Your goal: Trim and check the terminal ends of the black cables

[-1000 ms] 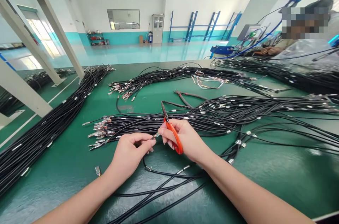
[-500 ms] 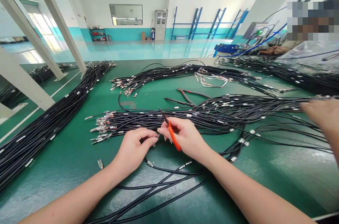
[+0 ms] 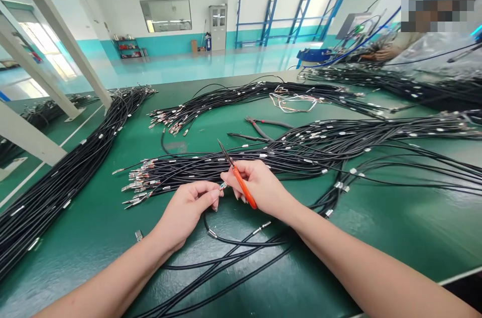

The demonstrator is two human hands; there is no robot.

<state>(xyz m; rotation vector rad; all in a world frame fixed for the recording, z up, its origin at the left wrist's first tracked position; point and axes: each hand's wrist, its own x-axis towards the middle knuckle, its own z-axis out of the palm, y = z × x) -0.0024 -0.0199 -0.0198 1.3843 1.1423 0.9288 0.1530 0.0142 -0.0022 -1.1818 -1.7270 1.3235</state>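
My left hand (image 3: 194,210) is closed in a pinch on the end of a black cable (image 3: 206,222). A small metal connector (image 3: 223,186) shows at that end, between my two hands. My right hand (image 3: 259,185) is wrapped around an orange-handled tool (image 3: 244,185) with a dark, pointed tip directed up and away. Its thumb and fingertips are beside the connector; whether they touch it I cannot tell. Just beyond my hands lies a bundle of black cables (image 3: 203,162) with white labels and metal ends. Loose cables (image 3: 233,261) run under my forearms.
Red-and-grey cutting pliers (image 3: 259,128) and a dark pointed tool (image 3: 246,137) lie behind the bundle. More cable bundles rest at left (image 3: 86,152) and far back (image 3: 222,95). Loose white wires (image 3: 293,102) lie there. Metal posts (image 3: 75,42) stand left. A co-worker's hand (image 3: 384,53) is at far right.
The connector now shows more clearly between my fingertips. Another hand and forearm at the right edge have left the view. The camera view has shifted slightly.
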